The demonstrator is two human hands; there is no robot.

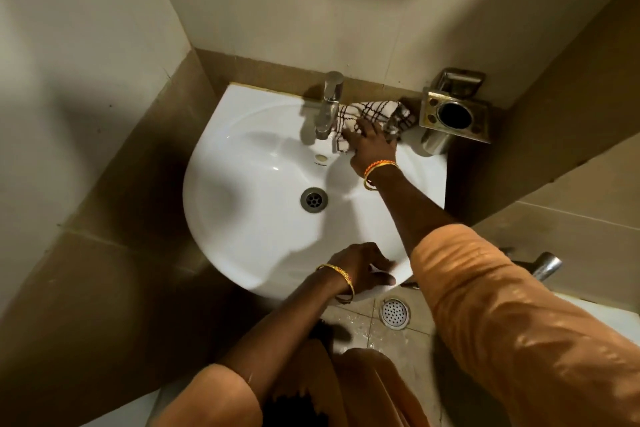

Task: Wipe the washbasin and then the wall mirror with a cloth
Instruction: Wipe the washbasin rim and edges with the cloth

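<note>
A white washbasin (249, 218) fills the middle of the head view, with a metal drain (313, 200) in its bowl and a chrome tap (329, 104) at its back rim. A white cloth with dark checks (370, 113) lies on the back rim, to the right of the tap. My right hand (372, 146) presses down on the cloth and grips it. My left hand (363, 267) rests on the basin's front rim with its fingers spread, holding nothing. No mirror is in view.
A metal tumbler holder (455, 116) is fixed to the wall right of the basin. Brown tiled walls close in on the left and right. Below the basin lie a wet tiled floor with a round floor drain (394, 313) and a metal pipe (545, 265).
</note>
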